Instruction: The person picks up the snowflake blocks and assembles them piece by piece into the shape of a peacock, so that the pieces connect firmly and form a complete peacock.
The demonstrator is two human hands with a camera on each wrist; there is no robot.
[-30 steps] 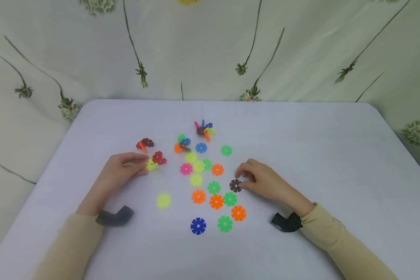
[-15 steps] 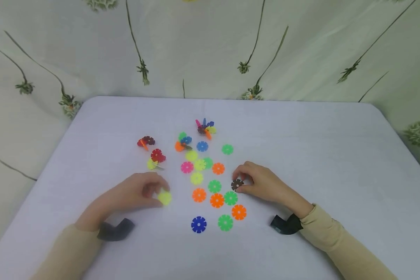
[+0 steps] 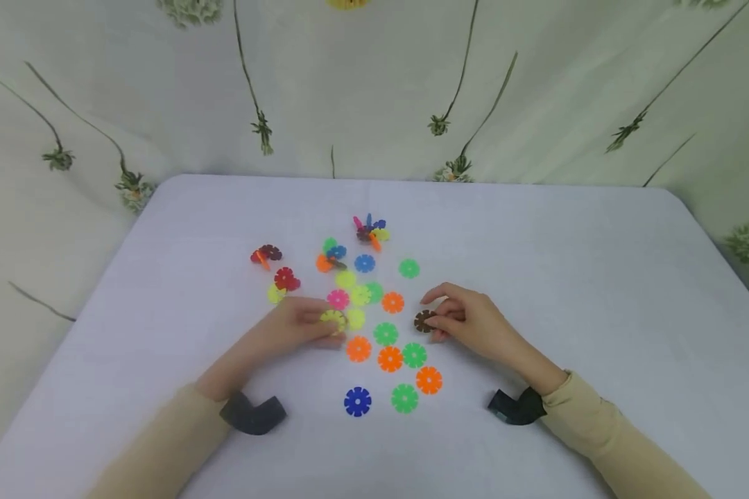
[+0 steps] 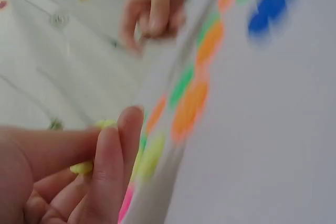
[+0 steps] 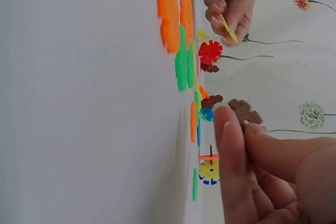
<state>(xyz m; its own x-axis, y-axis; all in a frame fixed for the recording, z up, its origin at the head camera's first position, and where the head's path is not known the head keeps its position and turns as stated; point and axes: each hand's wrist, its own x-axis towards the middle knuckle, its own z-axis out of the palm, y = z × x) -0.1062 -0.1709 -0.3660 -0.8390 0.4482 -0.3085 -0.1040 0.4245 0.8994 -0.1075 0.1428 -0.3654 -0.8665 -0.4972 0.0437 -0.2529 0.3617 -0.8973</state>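
Note:
My left hand (image 3: 299, 326) pinches a yellow notched plastic disc (image 3: 333, 318) between thumb and fingers, above the loose discs. The left wrist view shows only edges of this yellow disc (image 4: 82, 168) past the fingers. Across from it, my right hand (image 3: 474, 322) holds a brown notched disc (image 3: 422, 321) by its edge. In the right wrist view the brown disc (image 5: 244, 112) stands up off the table between thumb and index finger. The two held discs are apart, with an orange disc (image 3: 393, 302) lying between the hands.
Loose green (image 3: 404, 398), orange (image 3: 428, 380) and dark blue discs (image 3: 358, 402) lie flat on the white table (image 3: 599, 291). Several joined clusters stand farther back: a multicoloured one (image 3: 365, 234), a red-brown one (image 3: 271, 252) and a red-yellow one (image 3: 284, 278).
My left hand has let go of the red-yellow cluster, picked up the loose yellow disc and carried it right. My right hand has taken the brown disc up from the table, staying nearly in place.

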